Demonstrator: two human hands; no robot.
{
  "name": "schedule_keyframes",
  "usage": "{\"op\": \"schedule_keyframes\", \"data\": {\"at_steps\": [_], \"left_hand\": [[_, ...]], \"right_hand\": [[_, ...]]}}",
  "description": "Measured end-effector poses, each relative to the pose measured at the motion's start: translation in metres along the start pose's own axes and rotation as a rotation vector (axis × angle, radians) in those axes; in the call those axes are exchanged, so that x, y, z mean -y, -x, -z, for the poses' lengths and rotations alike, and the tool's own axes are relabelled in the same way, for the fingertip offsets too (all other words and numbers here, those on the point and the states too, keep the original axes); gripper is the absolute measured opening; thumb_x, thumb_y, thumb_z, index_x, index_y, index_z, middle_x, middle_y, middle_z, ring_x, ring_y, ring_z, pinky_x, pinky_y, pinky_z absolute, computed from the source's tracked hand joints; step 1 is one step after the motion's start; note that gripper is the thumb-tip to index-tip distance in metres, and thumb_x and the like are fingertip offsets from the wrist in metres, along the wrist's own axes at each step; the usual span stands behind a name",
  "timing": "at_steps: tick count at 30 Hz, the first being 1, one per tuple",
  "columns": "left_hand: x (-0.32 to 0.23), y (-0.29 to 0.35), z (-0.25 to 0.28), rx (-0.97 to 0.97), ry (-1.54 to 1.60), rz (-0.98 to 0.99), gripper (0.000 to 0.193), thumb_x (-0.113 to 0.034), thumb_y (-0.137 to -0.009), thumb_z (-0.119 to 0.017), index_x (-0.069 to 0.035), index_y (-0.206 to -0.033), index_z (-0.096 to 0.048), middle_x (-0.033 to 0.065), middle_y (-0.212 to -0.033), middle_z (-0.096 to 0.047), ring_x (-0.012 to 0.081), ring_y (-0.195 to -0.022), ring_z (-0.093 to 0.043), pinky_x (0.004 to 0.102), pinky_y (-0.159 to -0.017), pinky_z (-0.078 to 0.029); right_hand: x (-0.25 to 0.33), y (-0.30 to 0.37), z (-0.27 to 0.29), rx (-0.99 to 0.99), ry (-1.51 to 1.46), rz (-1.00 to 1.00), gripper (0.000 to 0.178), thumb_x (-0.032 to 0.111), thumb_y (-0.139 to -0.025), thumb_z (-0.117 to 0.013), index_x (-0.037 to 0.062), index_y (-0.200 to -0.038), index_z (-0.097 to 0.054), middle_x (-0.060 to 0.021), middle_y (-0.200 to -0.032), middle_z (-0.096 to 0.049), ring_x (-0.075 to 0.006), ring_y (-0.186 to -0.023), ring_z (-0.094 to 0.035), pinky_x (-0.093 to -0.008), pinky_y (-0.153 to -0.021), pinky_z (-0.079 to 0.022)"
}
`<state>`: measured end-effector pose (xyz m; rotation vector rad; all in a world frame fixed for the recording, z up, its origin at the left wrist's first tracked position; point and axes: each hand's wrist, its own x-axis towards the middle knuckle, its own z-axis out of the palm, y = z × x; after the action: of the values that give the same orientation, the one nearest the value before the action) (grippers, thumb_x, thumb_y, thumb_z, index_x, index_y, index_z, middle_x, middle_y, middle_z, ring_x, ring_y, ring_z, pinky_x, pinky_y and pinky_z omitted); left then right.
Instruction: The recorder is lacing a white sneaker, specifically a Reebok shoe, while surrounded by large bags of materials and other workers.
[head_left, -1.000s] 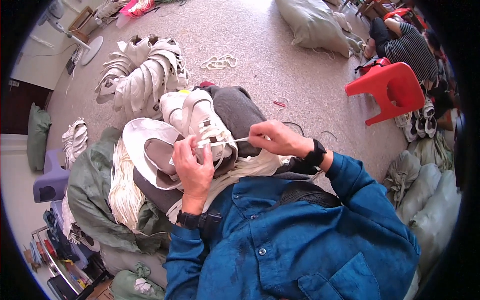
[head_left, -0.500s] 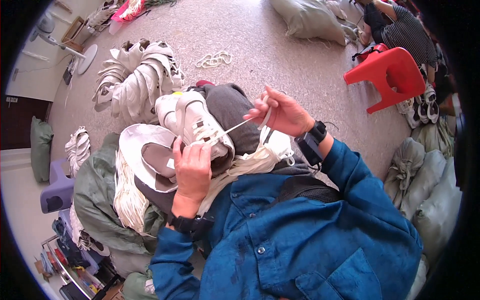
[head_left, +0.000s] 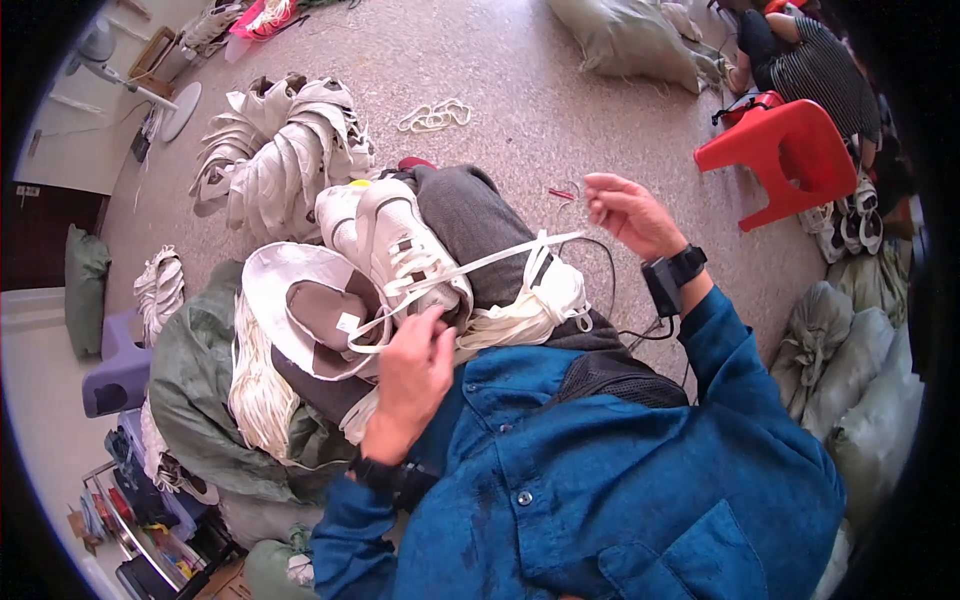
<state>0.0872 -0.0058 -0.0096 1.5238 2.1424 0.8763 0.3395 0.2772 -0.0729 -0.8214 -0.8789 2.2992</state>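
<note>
A white shoe upper (head_left: 395, 235) lies across my lap on dark grey trousers, its front pointing away from me. A flat white shoelace (head_left: 490, 258) runs from its eyelets out to the right; another stretch loops toward my left hand. My left hand (head_left: 412, 365) has its fingers bent at the upper's collar, gripping the edge; the fingertips are partly hidden. To the right my right hand (head_left: 632, 215) is raised with loosely curled fingers. The lace's free end hangs just below them, seemingly apart. Left of the upper rests another white upper (head_left: 275, 300) with a brown lining.
Bundles of white laces (head_left: 265, 390) lie on my lap, another (head_left: 545, 300) at the right. Stacked uppers (head_left: 290, 155) stand on the floor ahead. A red stool (head_left: 785, 155) is at the right, near a seated person (head_left: 820, 80). Full sacks (head_left: 850, 370) line the right side.
My right hand has moved right, away from the lace it was pulling, and the lace has slackened. My left hand has shifted toward me and right, down to the upper's collar.
</note>
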Motion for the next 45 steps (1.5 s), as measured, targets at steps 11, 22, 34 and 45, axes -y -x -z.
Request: {"op": "schedule_keyframes", "data": {"at_steps": [11, 22, 34, 45], "left_hand": [[0.009, -0.017, -0.048, -0.024, 0.361, 0.166, 0.025, -0.006, -0.090, -0.064, 0.004, -0.113, -0.062, 0.0177, -0.080, -0.068, 0.0245, -0.062, -0.067, 0.0335, -0.059, -0.052], [0.014, -0.021, -0.051, -0.054, 0.456, 0.313, 0.019, -0.006, -0.091, -0.063, 0.003, -0.108, -0.065, 0.0139, -0.076, -0.070, 0.0211, -0.061, -0.067, 0.0338, -0.059, -0.051], [0.005, -0.043, 0.003, -0.222, 0.103, 0.007, 0.008, -0.002, -0.090, -0.062, 0.000, -0.097, -0.063, 0.0164, -0.090, -0.063, 0.0346, -0.078, -0.064, 0.0419, -0.071, -0.051], [0.004, -0.043, 0.000, -0.052, -0.349, -0.116, 0.020, -0.018, -0.083, -0.073, -0.004, -0.095, -0.064, 0.0128, -0.095, -0.059, 0.0344, -0.085, -0.064, 0.0440, -0.071, -0.052]], "right_hand": [[-0.054, 0.003, -0.120, 0.435, 0.798, -0.295, 0.016, 0.010, -0.100, -0.054, 0.0023, -0.109, -0.064, -0.0030, -0.081, -0.068, -0.0086, -0.066, -0.065, -0.0232, -0.061, -0.055], [-0.090, -0.008, -0.130, 0.379, 1.411, 0.534, 0.005, 0.006, -0.090, -0.058, 0.0010, -0.089, -0.060, -0.0127, -0.067, -0.063, -0.0248, -0.064, -0.066, -0.0371, -0.060, -0.050], [-0.071, 0.000, -0.133, 0.544, 1.208, 0.493, 0.004, 0.003, -0.085, -0.064, 0.0020, -0.089, -0.063, -0.0114, -0.110, -0.060, -0.0250, -0.087, -0.065, -0.0338, -0.073, -0.053], [-0.069, 0.026, -0.140, 0.891, 1.140, 0.384, 0.008, 0.008, -0.084, -0.063, 0.0004, -0.085, -0.063, -0.0161, -0.081, -0.062, -0.0360, -0.079, -0.063, -0.0423, -0.071, -0.051]]}}
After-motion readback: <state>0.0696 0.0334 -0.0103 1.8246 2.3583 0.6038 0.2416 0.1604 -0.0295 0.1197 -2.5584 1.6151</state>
